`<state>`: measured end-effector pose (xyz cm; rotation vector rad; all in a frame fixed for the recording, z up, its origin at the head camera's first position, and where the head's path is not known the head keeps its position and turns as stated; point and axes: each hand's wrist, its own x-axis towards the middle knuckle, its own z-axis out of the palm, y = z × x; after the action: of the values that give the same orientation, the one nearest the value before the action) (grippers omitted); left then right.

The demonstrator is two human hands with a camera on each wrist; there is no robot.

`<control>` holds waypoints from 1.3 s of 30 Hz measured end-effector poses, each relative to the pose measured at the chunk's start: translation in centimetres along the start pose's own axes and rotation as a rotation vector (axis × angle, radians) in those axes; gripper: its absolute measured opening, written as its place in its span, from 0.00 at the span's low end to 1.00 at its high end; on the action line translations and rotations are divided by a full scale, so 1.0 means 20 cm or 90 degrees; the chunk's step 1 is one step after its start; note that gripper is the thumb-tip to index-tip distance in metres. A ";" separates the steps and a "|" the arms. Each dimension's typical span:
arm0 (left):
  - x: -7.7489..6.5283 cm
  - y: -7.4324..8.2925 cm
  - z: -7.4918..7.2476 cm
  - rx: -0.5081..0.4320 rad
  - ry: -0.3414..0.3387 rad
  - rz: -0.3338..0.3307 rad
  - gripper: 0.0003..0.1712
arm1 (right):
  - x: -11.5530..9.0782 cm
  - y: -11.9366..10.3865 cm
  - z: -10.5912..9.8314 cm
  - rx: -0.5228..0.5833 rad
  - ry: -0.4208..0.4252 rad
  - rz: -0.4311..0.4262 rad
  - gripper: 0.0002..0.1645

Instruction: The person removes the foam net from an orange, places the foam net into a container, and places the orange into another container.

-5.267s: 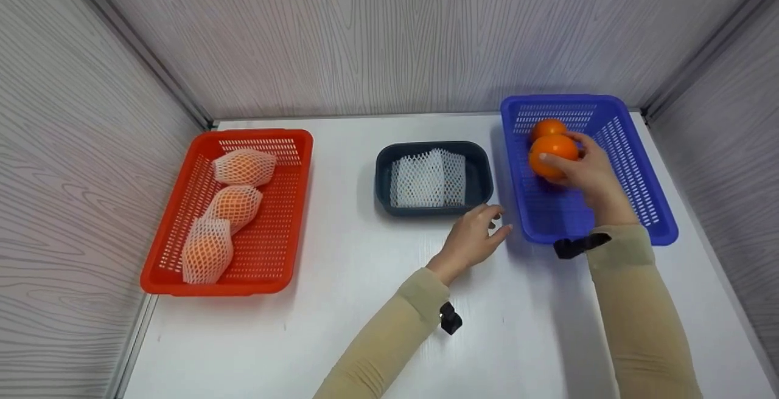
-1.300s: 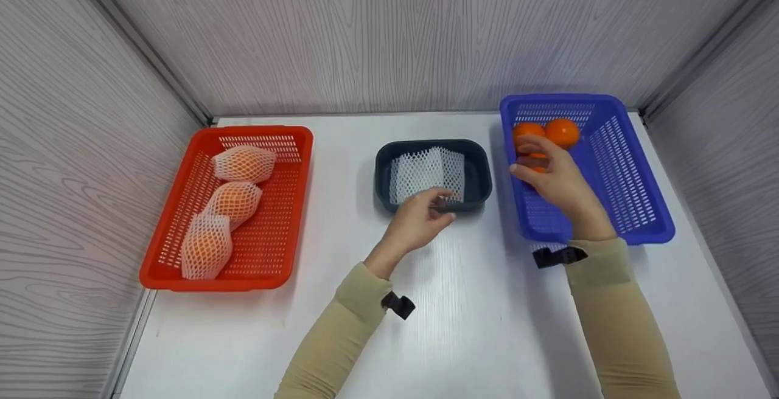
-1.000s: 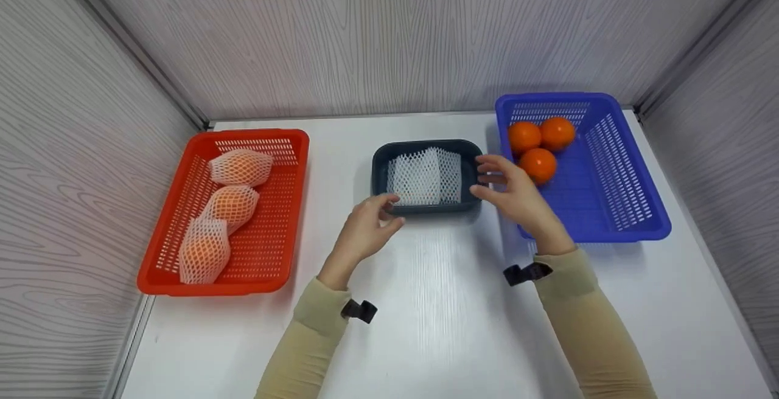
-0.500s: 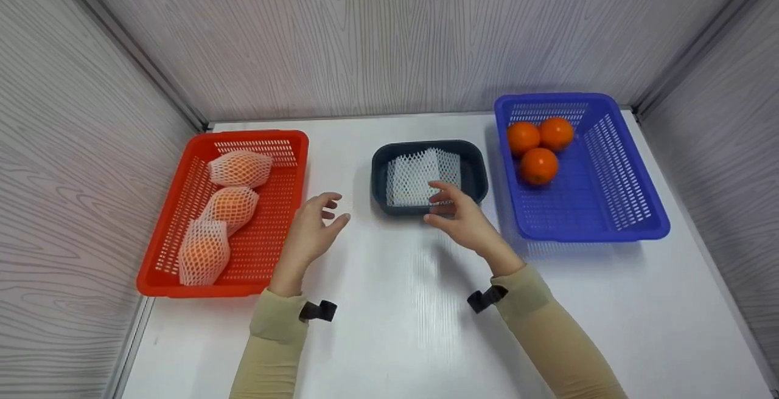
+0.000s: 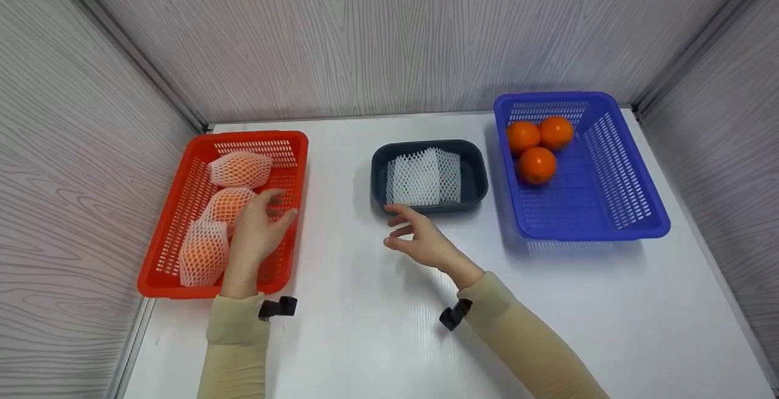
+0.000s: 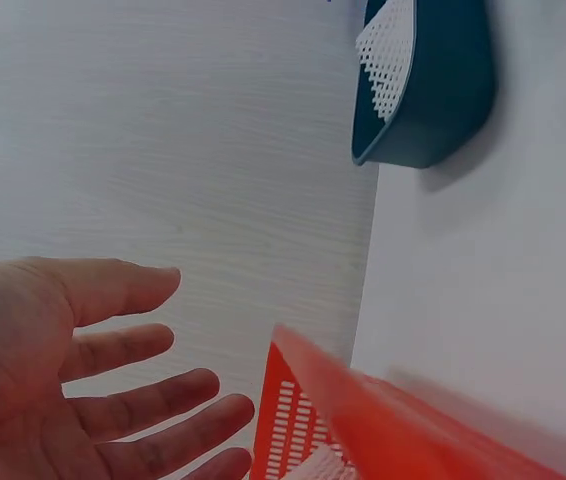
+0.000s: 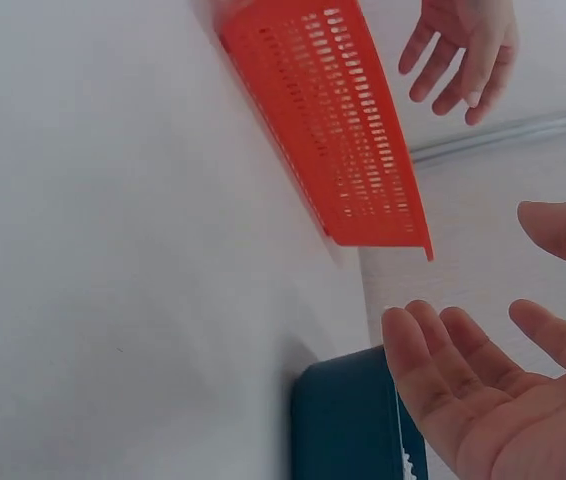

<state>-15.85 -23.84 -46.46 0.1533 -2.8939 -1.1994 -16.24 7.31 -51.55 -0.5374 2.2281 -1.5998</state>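
My left hand [image 5: 258, 228] is over the red basket [image 5: 176, 292], fingers loosely bent and holding nothing; it partly covers the middle of three netted oranges [image 5: 226, 205]. In the left wrist view its fingers spread beside the basket's rim. My right hand [image 5: 423, 244], also holding nothing, hovers by the front left corner of a dark teal box [image 5: 475, 183]. White foam net sleeves [image 5: 417, 177] lie inside that box. From the right wrist, the palm and relaxed fingers [image 7: 408, 355] show in front of the box. Three bare oranges [image 5: 537, 165] sit in the blue basket [image 5: 584, 210].
A white table [image 5: 389, 326] carries the red basket at left, the teal box in the middle and the blue basket at right. Wood-grain panels [image 5: 365, 40] wall in the back and both sides. Each wrist wears a black camera mount [image 5: 279, 307].
The orange my right hand gripped earlier now rests among the others in the blue basket. Both hands have swept left, the left one over the red basket, the right past the box's front.
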 end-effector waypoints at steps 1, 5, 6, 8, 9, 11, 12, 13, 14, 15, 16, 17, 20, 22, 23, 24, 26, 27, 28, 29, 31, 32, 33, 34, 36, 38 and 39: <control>-0.01 -0.02 -0.02 0.002 0.008 -0.008 0.28 | 0.00 0.00 0.02 0.002 -0.005 -0.002 0.38; -0.04 -0.08 -0.09 0.028 0.037 -0.038 0.30 | 0.01 -0.03 0.07 0.004 -0.021 -0.013 0.38; -0.05 -0.10 -0.11 0.038 0.041 -0.048 0.31 | 0.01 -0.04 0.08 0.002 -0.024 -0.014 0.38; -0.07 -0.14 -0.15 0.064 0.043 -0.069 0.33 | 0.02 -0.04 0.11 0.003 -0.029 -0.017 0.38; -0.07 -0.16 -0.16 0.080 0.042 -0.078 0.34 | 0.03 -0.04 0.12 0.006 -0.031 -0.016 0.38; -0.08 -0.19 -0.20 0.106 0.037 -0.098 0.35 | 0.05 -0.03 0.14 0.008 -0.035 -0.015 0.39; -0.07 -0.21 -0.22 0.115 0.031 -0.112 0.36 | 0.05 -0.04 0.16 0.011 -0.036 -0.013 0.39; -0.07 -0.23 -0.23 0.119 0.023 -0.124 0.37 | 0.06 -0.04 0.17 0.012 -0.039 -0.012 0.39; -0.06 -0.25 -0.25 0.125 0.012 -0.137 0.38 | 0.06 -0.06 0.18 0.014 -0.042 -0.013 0.39; -0.06 -0.27 -0.26 0.128 -0.001 -0.151 0.39 | 0.07 -0.07 0.19 0.014 -0.045 -0.012 0.39; -0.05 -0.28 -0.28 0.130 -0.016 -0.167 0.41 | 0.08 -0.08 0.20 0.013 -0.049 -0.012 0.39; -0.03 -0.30 -0.29 0.133 -0.035 -0.180 0.42 | 0.08 -0.08 0.21 0.013 -0.052 -0.010 0.39; 0.01 -0.33 -0.34 0.146 -0.091 -0.201 0.44 | 0.09 -0.11 0.23 0.010 -0.063 -0.003 0.40; 0.03 -0.34 -0.37 0.148 -0.110 -0.210 0.45 | 0.10 -0.11 0.25 0.008 -0.069 0.002 0.40; 0.04 -0.35 -0.38 0.147 -0.117 -0.214 0.46 | 0.10 -0.12 0.26 0.006 -0.072 0.004 0.40; 0.05 -0.35 -0.40 0.145 -0.120 -0.221 0.46 | 0.10 -0.12 0.27 0.004 -0.075 0.004 0.40; 0.07 -0.36 -0.41 0.148 -0.123 -0.236 0.48 | 0.11 -0.13 0.28 0.002 -0.079 0.002 0.40; 0.08 -0.36 -0.42 0.150 -0.126 -0.243 0.48 | 0.11 -0.13 0.29 0.001 -0.081 0.000 0.40; 0.08 -0.37 -0.42 0.151 -0.130 -0.251 0.49 | 0.11 -0.13 0.30 0.000 -0.084 -0.001 0.40; 0.09 -0.38 -0.42 0.155 -0.136 -0.259 0.48 | 0.11 -0.13 0.31 0.001 -0.086 -0.001 0.40; 0.09 -0.39 -0.42 0.162 -0.148 -0.274 0.46 | 0.12 -0.13 0.33 0.006 -0.091 -0.002 0.39; 0.10 -0.40 -0.43 0.164 -0.156 -0.280 0.44 | 0.12 -0.13 0.33 0.008 -0.094 -0.003 0.40; 0.10 -0.42 -0.43 0.165 -0.165 -0.286 0.43 | 0.12 -0.13 0.34 0.008 -0.096 -0.002 0.40; 0.10 -0.42 -0.43 0.166 -0.175 -0.288 0.41 | 0.13 -0.13 0.35 0.009 -0.098 -0.002 0.39; 0.11 -0.44 -0.43 0.171 -0.198 -0.290 0.39 | 0.13 -0.14 0.37 0.011 -0.101 0.001 0.39; 0.11 -0.44 -0.44 0.168 -0.223 -0.300 0.39 | 0.13 -0.14 0.37 0.009 -0.105 0.006 0.40; 0.11 -0.45 -0.44 0.166 -0.236 -0.306 0.40 | 0.14 -0.14 0.38 0.009 -0.106 0.009 0.39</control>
<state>-16.91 -36.52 -46.58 0.7412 -3.4653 -0.9621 -14.64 -1.06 -51.27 -0.6259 2.0919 -1.5044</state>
